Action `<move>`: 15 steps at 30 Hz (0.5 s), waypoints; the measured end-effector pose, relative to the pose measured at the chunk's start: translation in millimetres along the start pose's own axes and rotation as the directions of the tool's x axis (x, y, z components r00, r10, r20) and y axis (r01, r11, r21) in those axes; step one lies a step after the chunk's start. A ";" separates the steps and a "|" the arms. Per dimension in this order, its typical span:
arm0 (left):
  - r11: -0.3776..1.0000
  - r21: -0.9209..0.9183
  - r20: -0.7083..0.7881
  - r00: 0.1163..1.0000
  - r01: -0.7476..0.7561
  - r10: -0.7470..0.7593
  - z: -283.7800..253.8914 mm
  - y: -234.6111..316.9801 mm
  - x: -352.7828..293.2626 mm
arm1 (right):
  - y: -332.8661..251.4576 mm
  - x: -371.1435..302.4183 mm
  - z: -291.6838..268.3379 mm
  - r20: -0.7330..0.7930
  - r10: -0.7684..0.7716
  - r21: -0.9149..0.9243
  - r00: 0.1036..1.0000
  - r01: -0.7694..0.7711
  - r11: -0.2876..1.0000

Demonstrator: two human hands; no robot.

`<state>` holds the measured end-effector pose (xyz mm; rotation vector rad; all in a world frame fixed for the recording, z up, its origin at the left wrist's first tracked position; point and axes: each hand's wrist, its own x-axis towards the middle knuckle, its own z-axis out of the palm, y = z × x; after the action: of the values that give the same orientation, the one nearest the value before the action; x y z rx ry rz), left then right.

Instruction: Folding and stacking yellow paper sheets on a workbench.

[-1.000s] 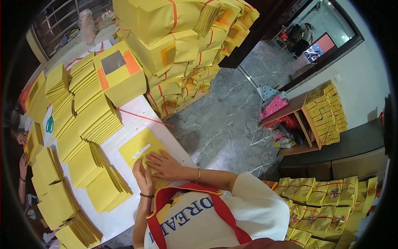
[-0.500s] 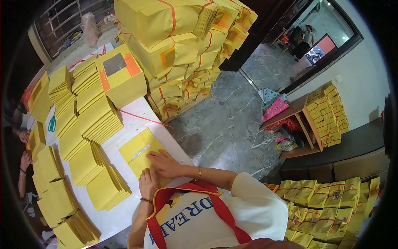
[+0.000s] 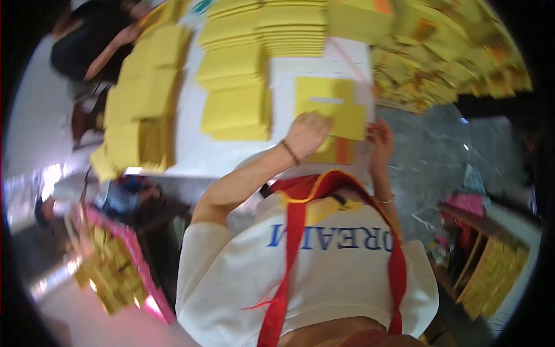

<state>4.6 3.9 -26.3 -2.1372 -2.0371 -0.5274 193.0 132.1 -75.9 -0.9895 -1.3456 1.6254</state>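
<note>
In front of me on the white tabletop lies a yellow paper sheet [image 3: 350, 120], set askew over another yellow piece [image 3: 325, 87] with a pale silvery strip on it. An orange band [image 3: 344, 151] shows below the sheet. My left hand [image 3: 310, 133], with a dark beaded bracelet at the wrist, is closed at the sheet's left side; its fingertips are blurred. Just beyond the right edge is my right hand [image 3: 380, 140], its fingers bent and somewhat apart. Nearest on the left stands a fanned stack of yellow folded paper [image 3: 234, 113].
More yellow stacks [image 3: 153, 75] line the table's [image 3: 188, 133] left side. Bundled yellow paper [image 3: 451, 63] is piled at the far right. Another person [image 3: 92, 43] in dark clothing works at far left. A wooden shelf unit [image 3: 471, 254] stands on the right.
My view has swung round, so the table now lies straight ahead. My hands, together on the paper before, have moved apart, the right one to its right edge. The top sheet now sits askew.
</note>
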 end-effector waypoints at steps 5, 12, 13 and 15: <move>0.983 0.157 -0.411 0.911 0.099 -0.027 -94.1 -35.7 -21.3 | 9.5 0.2 2.4 -0.030 0.066 -0.057 0.997 -0.068 0.996; 0.845 0.462 -0.135 0.963 0.271 -0.234 -95.6 -130.9 -122.0 | 2.6 -5.9 28.2 0.059 0.079 -0.060 0.995 -0.076 0.995; 0.847 0.456 -0.129 0.962 0.272 -0.240 -88.3 -133.2 -130.0 | 6.2 -6.9 28.4 0.058 0.088 -0.066 0.994 -0.084 0.994; 0.850 0.420 -0.058 0.944 0.317 -0.324 -82.1 -135.5 -132.1 | 11.9 -5.2 29.6 0.119 0.080 -0.065 0.990 -0.072 0.995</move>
<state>-144.5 -138.2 -14.2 -1.5654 -2.2742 -0.0796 166.7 114.8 -83.3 -1.0017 -1.4621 1.7350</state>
